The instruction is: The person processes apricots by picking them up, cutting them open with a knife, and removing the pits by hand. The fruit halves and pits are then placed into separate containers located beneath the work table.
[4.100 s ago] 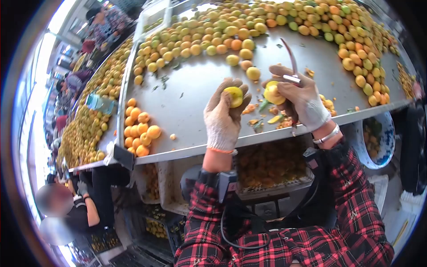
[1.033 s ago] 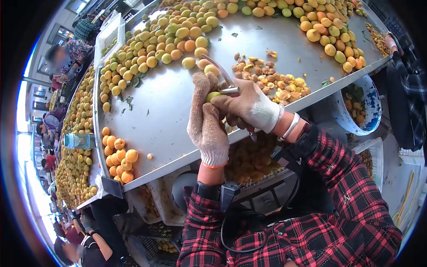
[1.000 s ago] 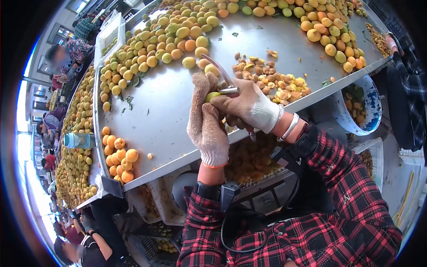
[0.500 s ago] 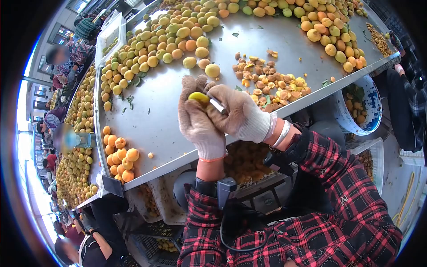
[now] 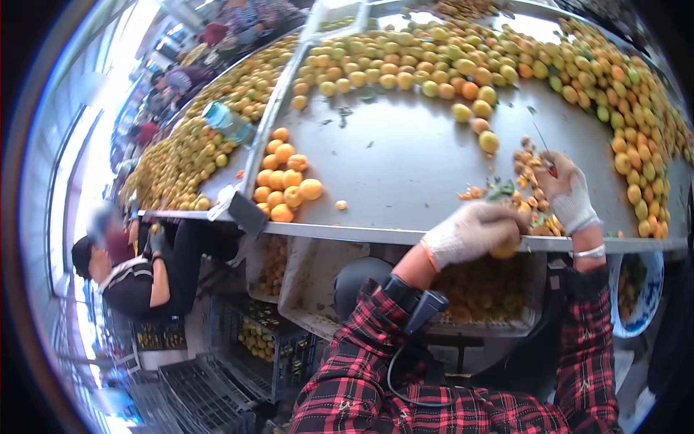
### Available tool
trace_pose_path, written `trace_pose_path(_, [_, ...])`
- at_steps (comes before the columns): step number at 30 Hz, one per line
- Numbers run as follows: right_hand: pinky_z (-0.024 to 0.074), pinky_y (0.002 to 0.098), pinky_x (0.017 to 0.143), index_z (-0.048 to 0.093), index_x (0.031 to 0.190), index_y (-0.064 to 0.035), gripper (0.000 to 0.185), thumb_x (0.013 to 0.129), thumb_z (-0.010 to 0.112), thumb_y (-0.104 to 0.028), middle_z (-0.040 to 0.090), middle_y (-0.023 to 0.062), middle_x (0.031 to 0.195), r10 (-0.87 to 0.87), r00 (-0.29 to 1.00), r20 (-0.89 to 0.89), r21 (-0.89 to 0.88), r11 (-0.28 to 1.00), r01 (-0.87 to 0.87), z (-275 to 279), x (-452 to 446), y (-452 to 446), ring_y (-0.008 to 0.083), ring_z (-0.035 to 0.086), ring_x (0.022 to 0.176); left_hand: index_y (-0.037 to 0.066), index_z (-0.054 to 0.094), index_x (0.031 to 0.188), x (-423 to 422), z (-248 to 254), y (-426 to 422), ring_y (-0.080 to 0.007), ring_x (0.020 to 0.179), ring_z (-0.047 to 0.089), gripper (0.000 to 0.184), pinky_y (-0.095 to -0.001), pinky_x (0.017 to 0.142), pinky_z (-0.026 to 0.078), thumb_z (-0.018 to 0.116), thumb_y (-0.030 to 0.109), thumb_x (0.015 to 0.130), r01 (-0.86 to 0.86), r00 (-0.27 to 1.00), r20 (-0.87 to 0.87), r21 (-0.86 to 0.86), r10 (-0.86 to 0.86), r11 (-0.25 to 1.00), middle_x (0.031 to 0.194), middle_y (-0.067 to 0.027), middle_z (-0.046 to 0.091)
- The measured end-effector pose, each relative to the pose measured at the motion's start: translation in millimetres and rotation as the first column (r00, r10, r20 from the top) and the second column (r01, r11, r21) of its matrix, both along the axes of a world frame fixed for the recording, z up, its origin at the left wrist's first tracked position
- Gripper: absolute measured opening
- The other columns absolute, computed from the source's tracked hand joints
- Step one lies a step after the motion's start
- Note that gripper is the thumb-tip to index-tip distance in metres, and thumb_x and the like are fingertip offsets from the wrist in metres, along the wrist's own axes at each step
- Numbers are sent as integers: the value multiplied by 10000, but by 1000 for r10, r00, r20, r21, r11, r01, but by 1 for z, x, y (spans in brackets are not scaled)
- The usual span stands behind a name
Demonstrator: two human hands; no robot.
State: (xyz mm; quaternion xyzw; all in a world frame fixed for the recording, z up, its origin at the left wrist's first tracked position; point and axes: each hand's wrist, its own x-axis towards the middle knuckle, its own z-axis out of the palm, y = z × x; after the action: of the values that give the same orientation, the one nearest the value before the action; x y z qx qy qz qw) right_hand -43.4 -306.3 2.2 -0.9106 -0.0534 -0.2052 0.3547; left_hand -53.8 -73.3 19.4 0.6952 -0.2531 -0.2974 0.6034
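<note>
My left hand [image 5: 473, 230], in a pale knitted glove with brown-stained fingers, is over the table's front edge. Its blurred fingers curl down over an orange-yellow apricot [image 5: 504, 250], partly hidden beneath them. My right hand [image 5: 567, 189], gloved alike, is above the pile of pits and scraps [image 5: 531, 189]. It grips a small knife [image 5: 553, 172]; a bit of red shows at the fingers and the thin blade points up and away. Below the left hand stands a crate of apricot pieces [image 5: 484, 289].
Many apricots [image 5: 434, 65] line the back and right of the metal table [image 5: 376, 166]. A small heap of orange apricots [image 5: 285, 181] sits at the left corner. A blue-white basin [image 5: 647, 296] stands right below the edge. A seated person [image 5: 137, 282] works at left.
My hands, together around a yellow-green fruit half a second ago, have separated and moved right. The left one has dropped to the table edge. The view has turned and shifted left.
</note>
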Motion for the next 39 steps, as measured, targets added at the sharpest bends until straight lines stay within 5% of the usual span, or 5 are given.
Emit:
trace_pose_path(6, [543, 364, 674, 606, 1142, 74, 373, 883, 643, -192, 681, 212, 855, -40, 973, -229, 54, 997, 53, 2, 2, 6, 286, 674, 698, 49, 451, 1379, 38, -3, 73, -305, 974, 680, 440, -406, 836, 581, 589, 124, 968, -668, 741, -399, -528, 540, 525, 1191, -182, 625])
trace_pose_path(16, [408, 213, 350, 566, 1253, -21, 384, 997, 529, -305, 585, 17, 713, 185, 907, -379, 637, 763, 111, 9, -3, 21, 69, 526, 455, 41, 619, 899, 111, 74, 372, -202, 576, 638, 225, -305, 460, 480, 598, 265, 881, -992, 122, -12, -22, 992, 122, 803, -176, 698])
trace_pose_path(19, [388, 225, 341, 570, 1257, -47, 380, 1004, 521, -326, 563, 29, 659, 224, 892, -393, 689, 714, 124, 8, -6, 28, 82, 498, 412, 24, 645, 992, 108, 28, 367, -173, 532, 583, 322, -314, 488, 468, 514, 309, 920, -886, 464, 526, 266, 713, 380, 797, -130, 703])
trace_pose_path(24, [383, 244, 336, 573, 1247, -57, 362, 1005, 513, -320, 540, 34, 593, 265, 832, -488, 612, 783, 109, 9, -2, 33, 100, 482, 379, 17, 645, 1132, 21, 14, 207, -119, 468, 572, 243, -253, 436, 463, 562, 173, 964, -794, 599, -98, 56, 794, 606, 787, -131, 693])
trace_pose_path(39, [392, 206, 377, 592, 1123, -29, 274, 1002, 491, -253, 554, 4, 621, 271, 810, -520, 506, 862, 36, 16, -13, 32, 63, 478, 402, -33, 574, 1244, -3, -21, 128, -128, 557, 611, 343, -260, 545, 512, 569, 119, 936, -621, 730, -292, 93, 618, 778, 834, -145, 694])
